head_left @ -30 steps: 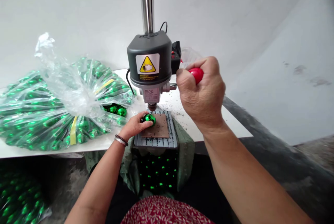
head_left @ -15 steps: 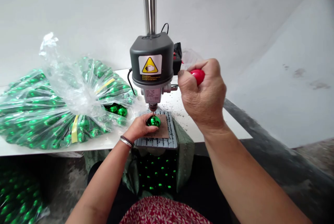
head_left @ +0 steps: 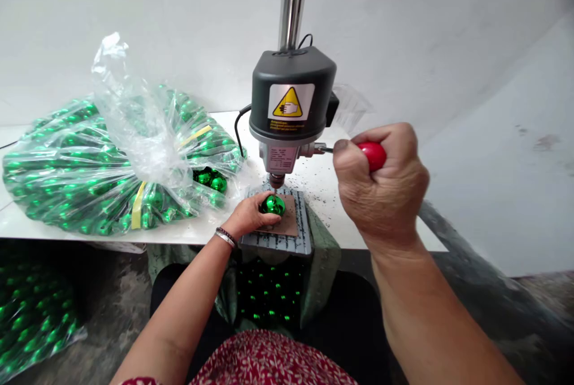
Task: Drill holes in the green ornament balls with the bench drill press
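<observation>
On a brown board (head_left: 289, 217) over the grey drill base (head_left: 301, 241), my left hand (head_left: 251, 215) holds a shiny green bauble (head_left: 273, 205) between thumb and fingers. Right above the bauble is the chuck of a small drill press (head_left: 293, 98); its thin bit reaches down to the bauble's top, and I cannot tell whether it has gone in. My right hand (head_left: 381, 182) is wrapped round the red knob (head_left: 374, 156) at the end of the press's feed lever (head_left: 327, 149).
A clear plastic bag (head_left: 134, 164) full of green baubles lies on the white table (head_left: 201, 240) at left. Another bag of baubles (head_left: 36, 313) is on the floor. More baubles lie in a green sack (head_left: 269, 289) below the table edge. Dark shavings surround the base.
The red knob and my right hand have come lower relative to the drill press. My left hand keeps the bauble under the bit. The whole view has shifted, with the press now farther right.
</observation>
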`<state>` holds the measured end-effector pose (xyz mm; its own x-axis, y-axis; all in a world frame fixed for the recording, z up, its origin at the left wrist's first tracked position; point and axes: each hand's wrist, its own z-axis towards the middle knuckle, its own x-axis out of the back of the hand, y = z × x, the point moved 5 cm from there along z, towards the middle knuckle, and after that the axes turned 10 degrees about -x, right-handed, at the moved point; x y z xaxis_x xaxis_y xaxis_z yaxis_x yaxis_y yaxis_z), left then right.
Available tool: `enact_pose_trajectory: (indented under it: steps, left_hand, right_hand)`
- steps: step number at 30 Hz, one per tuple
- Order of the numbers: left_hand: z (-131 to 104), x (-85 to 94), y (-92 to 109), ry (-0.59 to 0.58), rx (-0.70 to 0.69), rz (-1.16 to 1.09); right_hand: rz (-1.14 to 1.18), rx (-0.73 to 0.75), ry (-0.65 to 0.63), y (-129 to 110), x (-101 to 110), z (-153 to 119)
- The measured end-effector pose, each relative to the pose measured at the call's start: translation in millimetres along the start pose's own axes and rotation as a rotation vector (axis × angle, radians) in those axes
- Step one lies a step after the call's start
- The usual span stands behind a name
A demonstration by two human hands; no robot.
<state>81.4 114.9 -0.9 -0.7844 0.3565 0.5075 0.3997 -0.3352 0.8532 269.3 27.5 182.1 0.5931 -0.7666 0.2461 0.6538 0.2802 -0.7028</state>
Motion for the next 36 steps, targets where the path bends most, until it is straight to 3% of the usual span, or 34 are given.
enact_pose_trajectory:
  steps: [13, 29, 36]
  left_hand:
    - [-3, 0.9, 6, -0.017, -0.018, 0.022]
    - [-3, -3.0, -4, -0.027, -0.006, 0.007]
    - [-2, -3.7, -7, -0.018, -0.063, -0.022]
  right_hand:
    - [-0.013, 0.045, 0.034, 2, 3, -10]
    - [0.035, 0.227, 0.209, 18, -4, -38]
    - [0.042, 0.242, 0.196, 28, -6, -54]
